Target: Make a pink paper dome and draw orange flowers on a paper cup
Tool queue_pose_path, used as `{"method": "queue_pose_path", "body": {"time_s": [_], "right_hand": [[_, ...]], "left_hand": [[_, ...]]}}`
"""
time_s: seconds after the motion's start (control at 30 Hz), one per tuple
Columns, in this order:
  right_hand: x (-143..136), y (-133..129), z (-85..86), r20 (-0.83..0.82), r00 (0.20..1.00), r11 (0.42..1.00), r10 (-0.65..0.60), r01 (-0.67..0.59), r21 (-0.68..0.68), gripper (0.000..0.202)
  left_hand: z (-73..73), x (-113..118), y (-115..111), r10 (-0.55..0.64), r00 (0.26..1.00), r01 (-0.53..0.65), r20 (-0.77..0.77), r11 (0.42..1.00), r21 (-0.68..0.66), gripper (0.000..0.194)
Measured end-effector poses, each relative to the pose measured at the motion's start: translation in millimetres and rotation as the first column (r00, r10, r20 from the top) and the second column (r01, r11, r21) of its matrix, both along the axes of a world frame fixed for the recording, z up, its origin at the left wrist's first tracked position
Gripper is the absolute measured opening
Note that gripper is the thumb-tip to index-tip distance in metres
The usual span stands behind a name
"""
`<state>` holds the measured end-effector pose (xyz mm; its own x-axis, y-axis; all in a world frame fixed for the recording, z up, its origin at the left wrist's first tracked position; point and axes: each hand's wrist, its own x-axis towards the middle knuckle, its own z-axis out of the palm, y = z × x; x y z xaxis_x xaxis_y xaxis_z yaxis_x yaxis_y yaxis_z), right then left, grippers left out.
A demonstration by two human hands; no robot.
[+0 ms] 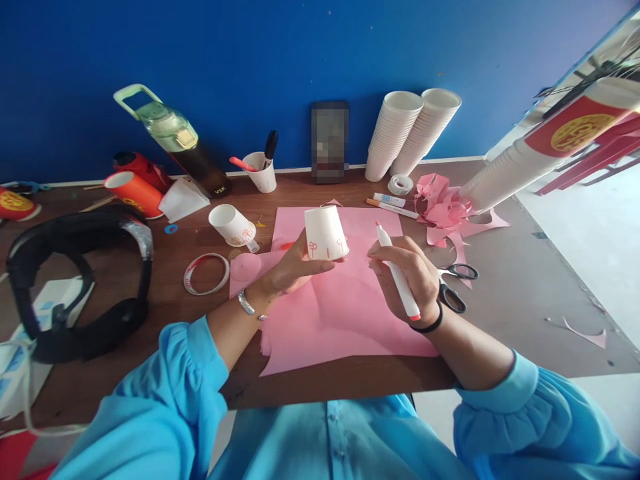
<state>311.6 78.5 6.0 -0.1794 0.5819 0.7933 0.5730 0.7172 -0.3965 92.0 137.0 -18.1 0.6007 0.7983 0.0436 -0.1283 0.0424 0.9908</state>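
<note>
My left hand (299,265) holds a white paper cup (324,230) upside down above the pink paper (340,307). Red flower drawings and a short red stroke run along the cup's lower part. To the right, my right hand (407,270) grips a white marker (397,277) whose red tip points up and toward the cup without touching it. Another white cup with red drawings (231,225) lies tilted at the left, beside a roll of tape (206,274).
Black-handled scissors (453,298) lie right of my right hand, near pink scraps (440,200). Stacked cups (395,133), a phone (330,143), a pen cup (263,175) and a bottle (185,147) line the blue wall. A black padded ring (35,253) sits left.
</note>
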Motion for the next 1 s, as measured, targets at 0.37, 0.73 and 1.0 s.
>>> {"method": "queue_pose_path", "body": {"time_s": [0.37,0.73,1.0], "right_hand": [[0.8,6.1,4.1,0.029,0.997,0.994,-0.070,0.072,-0.085,0.042],[3.5,9.6,-1.1,0.024,0.997,0.989,-0.070,0.073,-0.125,0.043],[6.7,17.0,-11.4,-0.006,0.997,0.974,-0.079,0.076,-0.214,0.054]], "left_hand": [[-4.5,-6.1,3.6,-0.082,0.993,0.090,0.090,0.992,-0.088,0.073],[2.1,0.8,-3.1,0.180,0.941,-0.088,-0.285,0.947,0.307,0.068],[-1.8,14.2,-4.1,0.419,0.753,-0.067,-0.507,0.816,0.574,0.069]]}}
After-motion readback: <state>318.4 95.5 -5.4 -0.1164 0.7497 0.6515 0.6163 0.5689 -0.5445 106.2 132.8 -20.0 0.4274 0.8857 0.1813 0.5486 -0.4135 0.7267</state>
